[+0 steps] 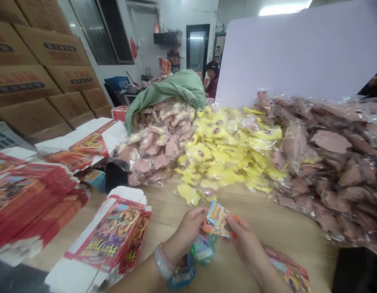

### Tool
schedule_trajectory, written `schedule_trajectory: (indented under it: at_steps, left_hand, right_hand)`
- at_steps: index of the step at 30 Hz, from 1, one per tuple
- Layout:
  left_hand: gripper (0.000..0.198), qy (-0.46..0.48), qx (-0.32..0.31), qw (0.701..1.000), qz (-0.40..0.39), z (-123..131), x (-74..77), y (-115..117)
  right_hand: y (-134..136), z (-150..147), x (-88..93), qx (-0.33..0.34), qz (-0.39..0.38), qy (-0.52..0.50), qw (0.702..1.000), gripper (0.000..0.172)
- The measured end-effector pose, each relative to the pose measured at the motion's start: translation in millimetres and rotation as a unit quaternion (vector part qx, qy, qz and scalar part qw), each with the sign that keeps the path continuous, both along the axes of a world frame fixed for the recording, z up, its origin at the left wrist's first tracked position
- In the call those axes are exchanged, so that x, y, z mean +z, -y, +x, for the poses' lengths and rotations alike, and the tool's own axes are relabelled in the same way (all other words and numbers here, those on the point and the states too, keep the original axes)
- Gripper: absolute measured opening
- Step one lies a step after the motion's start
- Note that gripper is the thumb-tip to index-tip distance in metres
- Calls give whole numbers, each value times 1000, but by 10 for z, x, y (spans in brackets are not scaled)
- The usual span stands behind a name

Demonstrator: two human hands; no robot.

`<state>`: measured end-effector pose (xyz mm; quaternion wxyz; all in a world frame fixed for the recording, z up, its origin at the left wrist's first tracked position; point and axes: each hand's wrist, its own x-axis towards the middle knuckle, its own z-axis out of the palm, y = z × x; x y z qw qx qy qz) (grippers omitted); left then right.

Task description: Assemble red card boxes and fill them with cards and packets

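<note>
My left hand (188,228), with a pale bangle on its wrist, pinches the left side of a small orange and blue printed card or packet (218,219). The right side of it is gripped by my right hand (245,236). Beneath my hands, a green packet (203,249) and a blue packet (183,273) lie on the wooden table (164,203). Flattened red printed boxes (110,236) are stacked to the left of my left hand. Another red printed piece (290,270) is partly hidden behind my right forearm.
Wrapped yellow pieces (231,150) are heaped beyond my hands, with wrapped pink pieces (332,142) at right. More spill from a green sack (173,87). Red box stacks (32,199) and cartons (51,77) stand left. A black object (358,270) sits front right. A person (212,79) is behind.
</note>
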<state>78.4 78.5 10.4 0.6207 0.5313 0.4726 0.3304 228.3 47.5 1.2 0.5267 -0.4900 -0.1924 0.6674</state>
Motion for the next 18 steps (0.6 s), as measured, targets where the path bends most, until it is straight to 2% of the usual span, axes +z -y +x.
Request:
schedule_trajectory:
  at_steps: [3,7,9,11,14,16,18]
  left_hand:
    - [31,-27,14,999,21,-38,-20,-37]
    - [29,-95,45,990,95,-66,-72,-214]
    - [24,-122,39,982,137,-63,-59,-432]
    - [14,-149,36,973,174,-29,-44,-701]
    - [14,-189,25,960,204,73,-96,-1023]
    - [10,-205,17,955,213,125,-183,-1112]
    - [9,-211,20,951,224,135,-260,-1113]
  right_hand:
    - [39,27,8,2,-1,-14,1000,31]
    - [-21,47,69,59,-1,4,998,32]
    - [-242,60,107,37,5,53,998,30]
    - [-583,59,137,-6,6,105,994,27]
    - [-1107,8,154,-27,-10,146,989,27]
    - [-1322,-38,146,-37,-27,163,986,28]
    - [-1383,-60,137,-50,-35,165,984,28]
